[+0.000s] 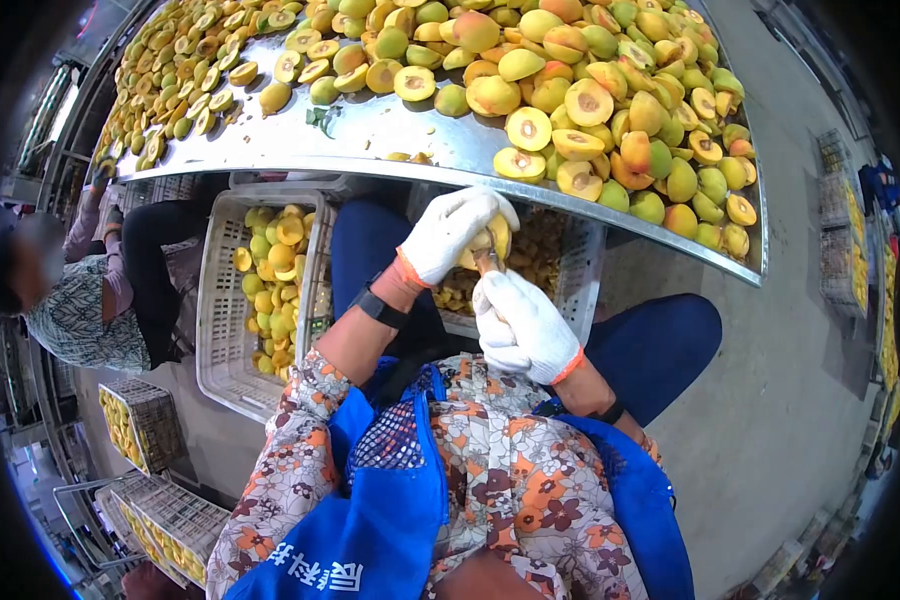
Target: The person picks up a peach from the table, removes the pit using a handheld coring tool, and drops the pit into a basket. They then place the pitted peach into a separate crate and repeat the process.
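Note:
In front of my chest, my gloved left hand [460, 237] is closed around a cut yellow apricot [500, 234], partly hidden by the fingers. My right hand [523, 325], also in a white glove, is closed just below it. From its fingertips a small brownish tool [487, 261] reaches up to the fruit; its handle is hidden in the fist. Right beyond my hands is the edge of a metal table [370, 135], piled with whole and halved apricots [590, 100]. Beneath the hands, between my knees, a crate [582, 275] holds brownish-yellow pieces.
A plastic crate [210, 310] with halved apricots stands beside my left leg. Farther left, another person [90, 300] sits at the same table. More filled crates [140, 425] stand on the floor at lower left, and stacked crates [842, 225] line the far right.

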`<action>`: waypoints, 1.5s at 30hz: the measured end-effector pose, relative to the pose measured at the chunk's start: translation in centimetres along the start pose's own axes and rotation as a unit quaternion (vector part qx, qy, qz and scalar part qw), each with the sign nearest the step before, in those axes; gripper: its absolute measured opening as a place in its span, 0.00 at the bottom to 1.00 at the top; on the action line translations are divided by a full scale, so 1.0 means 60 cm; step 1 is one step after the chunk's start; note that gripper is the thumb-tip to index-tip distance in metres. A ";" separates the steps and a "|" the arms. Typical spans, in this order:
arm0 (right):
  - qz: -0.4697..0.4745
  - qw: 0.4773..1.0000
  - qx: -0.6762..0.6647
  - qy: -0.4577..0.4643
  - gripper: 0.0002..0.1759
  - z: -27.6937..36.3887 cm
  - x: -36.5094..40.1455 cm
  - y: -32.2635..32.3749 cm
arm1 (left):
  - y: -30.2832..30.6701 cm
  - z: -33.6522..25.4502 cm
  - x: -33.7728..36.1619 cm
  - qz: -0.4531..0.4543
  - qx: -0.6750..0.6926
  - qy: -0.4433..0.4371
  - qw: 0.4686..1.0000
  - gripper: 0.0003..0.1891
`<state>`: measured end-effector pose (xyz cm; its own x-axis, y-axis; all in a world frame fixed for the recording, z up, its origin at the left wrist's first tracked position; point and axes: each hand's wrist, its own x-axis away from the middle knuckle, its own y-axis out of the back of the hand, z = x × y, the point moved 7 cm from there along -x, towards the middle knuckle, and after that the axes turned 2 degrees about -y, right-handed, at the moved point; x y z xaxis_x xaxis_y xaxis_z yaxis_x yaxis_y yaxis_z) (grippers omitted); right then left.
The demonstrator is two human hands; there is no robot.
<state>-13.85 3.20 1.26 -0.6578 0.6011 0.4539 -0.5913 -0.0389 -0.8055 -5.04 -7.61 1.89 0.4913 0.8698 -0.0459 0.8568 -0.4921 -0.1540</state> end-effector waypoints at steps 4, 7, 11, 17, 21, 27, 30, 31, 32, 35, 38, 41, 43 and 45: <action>-0.143 0.984 0.075 0.072 0.13 0.023 -0.004 0.019 | 0.003 0.035 0.013 -0.184 0.038 0.007 0.982 0.26; -0.030 0.997 0.066 0.014 0.12 0.006 -0.001 0.034 | 0.007 0.019 0.016 -0.141 -0.100 -0.044 0.984 0.26; 0.099 0.989 -0.100 -0.054 0.16 -0.004 -0.003 0.012 | -0.002 0.006 0.021 -0.159 -0.039 -0.025 0.986 0.28; 0.105 0.994 0.029 0.008 0.19 0.003 0.008 0.000 | 0.015 0.024 0.035 -0.309 0.220 0.004 0.925 0.28; -0.026 0.991 0.110 0.068 0.13 0.030 0.025 0.023 | 0.158 -0.005 0.121 -0.525 0.115 -0.005 0.844 0.20; -0.155 0.929 0.332 0.058 0.15 0.028 0.058 0.143 | 0.254 -0.148 0.177 -0.358 -0.846 0.058 0.391 0.20; -0.180 0.881 0.430 0.086 0.13 0.021 0.023 0.148 | 0.187 -0.124 0.069 -0.313 -0.709 -0.084 0.626 0.17; -0.180 0.841 0.492 0.139 0.15 0.025 0.015 0.146 | 0.136 -0.113 0.029 -0.289 -0.668 -0.126 0.675 0.16; -0.135 0.798 0.549 0.208 0.16 0.042 0.032 0.105 | 0.085 -0.108 -0.011 -0.264 -0.678 -0.142 0.671 0.17; -0.157 0.768 0.608 0.130 0.13 0.043 0.042 0.116 | 0.033 -0.035 -0.116 -0.159 -0.636 -0.004 0.755 0.28; -0.129 0.557 0.742 0.350 0.14 0.046 0.065 0.109 | 0.053 0.048 -0.192 -0.047 -0.576 0.128 0.806 0.31; -0.231 0.858 0.419 0.188 0.13 0.046 0.048 0.166 | 0.032 0.014 -0.180 -0.100 -0.611 0.038 0.784 0.27; -0.240 0.857 0.414 0.193 0.14 0.072 0.055 0.130 | 0.027 -0.019 -0.168 -0.163 -0.647 -0.113 0.736 0.22; -0.257 0.833 0.424 0.244 0.17 0.100 0.047 0.112 | 0.033 -0.024 -0.156 -0.153 -0.586 -0.111 0.788 0.21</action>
<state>-22.47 -0.14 -0.57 -0.0694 0.9573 0.2807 -0.9897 -0.1013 0.1008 -7.72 -16.78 3.42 0.3051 0.8753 -0.3752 0.5497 0.1598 0.8199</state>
